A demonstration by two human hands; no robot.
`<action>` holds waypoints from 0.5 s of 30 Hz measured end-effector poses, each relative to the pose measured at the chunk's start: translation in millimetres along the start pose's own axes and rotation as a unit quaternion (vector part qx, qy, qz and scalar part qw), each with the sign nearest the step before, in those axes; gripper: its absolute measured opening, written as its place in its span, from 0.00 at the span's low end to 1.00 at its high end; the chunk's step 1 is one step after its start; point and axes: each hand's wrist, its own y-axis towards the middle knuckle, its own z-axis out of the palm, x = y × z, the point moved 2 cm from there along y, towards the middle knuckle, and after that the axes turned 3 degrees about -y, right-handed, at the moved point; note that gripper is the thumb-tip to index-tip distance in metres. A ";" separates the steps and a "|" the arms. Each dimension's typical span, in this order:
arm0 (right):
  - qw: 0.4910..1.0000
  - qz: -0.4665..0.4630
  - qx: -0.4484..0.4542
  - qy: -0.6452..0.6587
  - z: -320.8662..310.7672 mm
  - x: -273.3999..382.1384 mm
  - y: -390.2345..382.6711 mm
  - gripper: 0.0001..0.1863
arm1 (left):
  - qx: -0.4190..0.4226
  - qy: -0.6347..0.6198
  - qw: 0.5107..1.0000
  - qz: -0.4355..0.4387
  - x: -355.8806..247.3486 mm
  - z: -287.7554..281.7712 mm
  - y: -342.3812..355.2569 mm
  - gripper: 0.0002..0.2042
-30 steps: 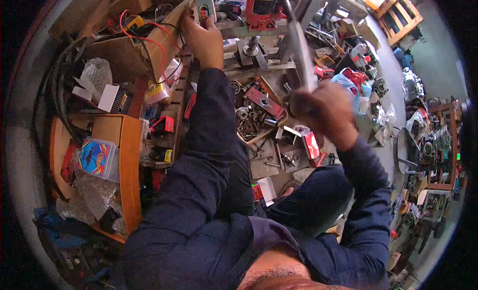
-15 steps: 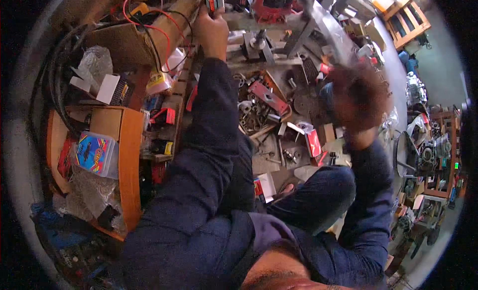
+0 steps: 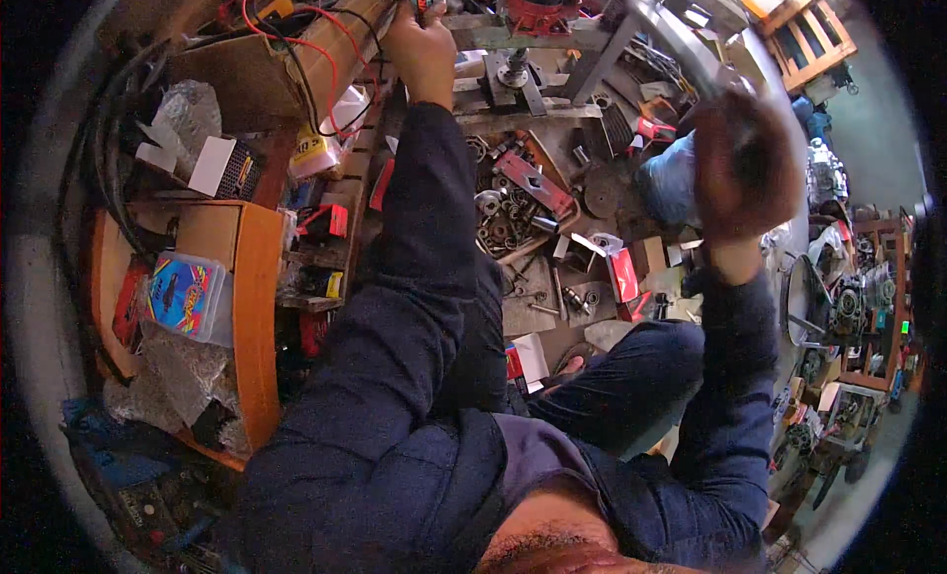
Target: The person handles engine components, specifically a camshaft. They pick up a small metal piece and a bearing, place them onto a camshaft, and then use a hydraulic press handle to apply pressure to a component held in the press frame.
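Note:
At the top, my left hand (image 3: 420, 51) grips a pale upright metal post (image 3: 425, 4) of a frame, beside a red bottle jack (image 3: 533, 10). My right hand (image 3: 747, 160), smeared by motion, is closed on the end of a long silvery metal bar (image 3: 681, 41) that slants up toward the jack. Below the jack, a metal shaft (image 3: 513, 69) stands upright on a dark plate. Under that, a tray (image 3: 538, 152) holds a red metal piece (image 3: 523, 187) and several greasy small parts.
Left are cardboard boxes (image 3: 202, 63) with red and black wires and a wooden crate (image 3: 258, 318) holding a plastic case (image 3: 182, 296). Several boxes, tools and rags lie below my hands. Right are a wooden pallet (image 3: 809, 36) and a shelf of metal parts (image 3: 858, 308).
My right hand has swung to the right and slightly up with the bar. My left hand stays on the post, shifted a little in the view along with the whole scene.

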 end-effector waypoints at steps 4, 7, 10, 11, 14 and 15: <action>0.999 0.046 -0.017 -0.013 4.0 -5.6 18.7 0.12 | 0.001 -0.041 0.999 -0.023 2.4 4.0 -0.9 0.12; 0.945 -0.160 0.278 -0.060 30.3 6.9 -86.1 0.18 | 0.021 -0.051 0.998 -0.023 -9.8 21.8 -9.5 0.13; 0.956 -0.175 0.234 -0.028 16.8 2.3 -69.9 0.18 | 0.022 -0.020 0.999 -0.016 -17.4 18.5 -8.4 0.14; 0.971 -0.125 0.179 -0.100 7.9 -7.8 -48.7 0.15 | 0.014 0.010 1.000 -0.009 -15.9 10.0 -5.0 0.14; 0.967 -0.117 0.041 -0.221 -15.8 -34.1 50.5 0.14 | 0.020 0.011 0.999 -0.040 -11.3 3.1 -6.6 0.14; 0.957 -0.134 -0.007 -0.256 -29.5 -44.1 87.2 0.16 | 0.028 0.001 0.999 -0.040 -13.9 13.9 -7.7 0.14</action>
